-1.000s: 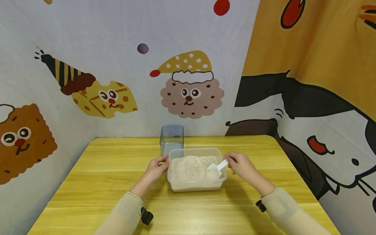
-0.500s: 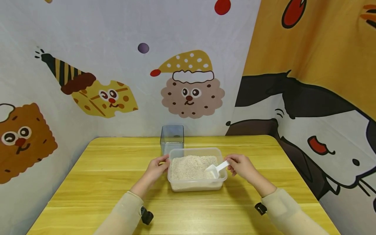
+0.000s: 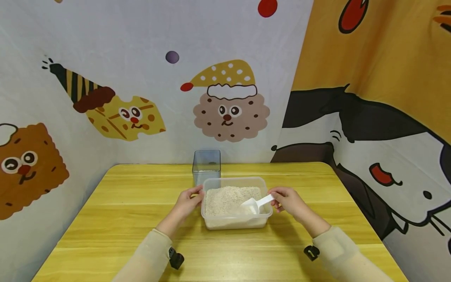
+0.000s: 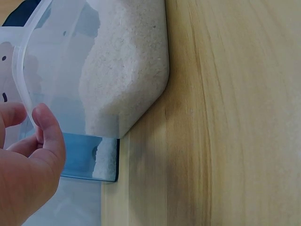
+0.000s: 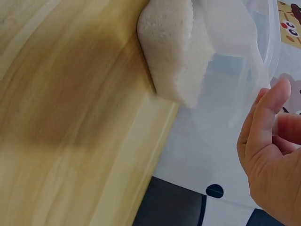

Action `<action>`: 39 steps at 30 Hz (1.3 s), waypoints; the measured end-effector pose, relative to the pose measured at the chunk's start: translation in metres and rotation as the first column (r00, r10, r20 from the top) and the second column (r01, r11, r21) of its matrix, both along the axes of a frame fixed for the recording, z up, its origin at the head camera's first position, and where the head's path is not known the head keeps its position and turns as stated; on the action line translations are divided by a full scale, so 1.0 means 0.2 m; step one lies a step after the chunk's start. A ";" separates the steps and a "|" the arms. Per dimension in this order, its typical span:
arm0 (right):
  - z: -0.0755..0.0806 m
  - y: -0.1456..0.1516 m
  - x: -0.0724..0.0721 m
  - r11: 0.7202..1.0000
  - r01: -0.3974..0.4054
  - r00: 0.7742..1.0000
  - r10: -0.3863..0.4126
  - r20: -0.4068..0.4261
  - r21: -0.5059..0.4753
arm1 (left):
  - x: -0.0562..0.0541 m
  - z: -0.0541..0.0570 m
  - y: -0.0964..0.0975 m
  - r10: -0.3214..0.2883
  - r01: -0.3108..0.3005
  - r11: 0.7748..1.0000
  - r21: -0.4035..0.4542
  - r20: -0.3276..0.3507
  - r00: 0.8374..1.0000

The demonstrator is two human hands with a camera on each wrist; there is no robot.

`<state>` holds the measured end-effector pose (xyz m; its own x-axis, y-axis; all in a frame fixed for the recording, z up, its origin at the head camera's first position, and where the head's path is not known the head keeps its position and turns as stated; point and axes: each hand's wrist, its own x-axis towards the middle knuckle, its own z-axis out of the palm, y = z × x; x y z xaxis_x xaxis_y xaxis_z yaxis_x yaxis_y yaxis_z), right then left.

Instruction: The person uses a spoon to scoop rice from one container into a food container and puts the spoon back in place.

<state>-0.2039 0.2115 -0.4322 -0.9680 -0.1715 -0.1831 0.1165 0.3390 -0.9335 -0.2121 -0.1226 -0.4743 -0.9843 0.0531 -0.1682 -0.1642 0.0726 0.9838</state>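
A clear plastic container [image 3: 234, 222] full of rice [image 3: 229, 196] stands on the table. My left hand [image 3: 186, 201] pinches its left rim, thumb outside, as the left wrist view shows. At the right side, my right hand [image 3: 288, 200] grips the handle of a white scoop [image 3: 251, 205] between thumb and fingers. The scoop's bowl sits low at the right front part of the rice, tilted, its handle reaching over the right rim. In the right wrist view the right hand [image 5: 270, 129] is beside the container wall, and the scoop's handle is hidden.
Behind the container, a bluish see-through bin [image 3: 206, 166] holds some rice at the bottom. The wooden table [image 3: 141, 196] ends at a cartoon-printed cloth backdrop [image 3: 141, 70]. Each wrist wears a small black camera.
The scoop has slid leftward through the rice, its bowl now flatter and further from the right wall. My right hand shifted slightly with it. My left hand stays on the rim.
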 end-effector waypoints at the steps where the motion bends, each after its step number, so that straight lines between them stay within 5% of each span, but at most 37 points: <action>1: 0.00 0.00 0.00 1.000 0.008 1.000 -0.008 0.011 -0.010 | 0.00 0.00 0.00 0.000 0.000 1.000 0.000 -0.001 1.000; 11: -0.02 0.02 -0.01 0.988 0.089 0.990 -0.074 0.122 -0.125 | 0.00 0.00 0.00 -0.008 0.008 1.000 0.001 0.001 1.000; 39: -0.05 0.05 -0.03 0.931 0.161 0.972 -0.093 0.214 -0.329 | -0.01 -0.01 0.00 0.006 -0.006 1.000 0.004 -0.008 1.000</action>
<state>-0.2101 0.2224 -0.4424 -0.9379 -0.1348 -0.3196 0.3257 -0.0260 -0.9451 -0.2147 -0.1218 -0.4767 -0.9860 0.0477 -0.1596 -0.1562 0.0676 0.9854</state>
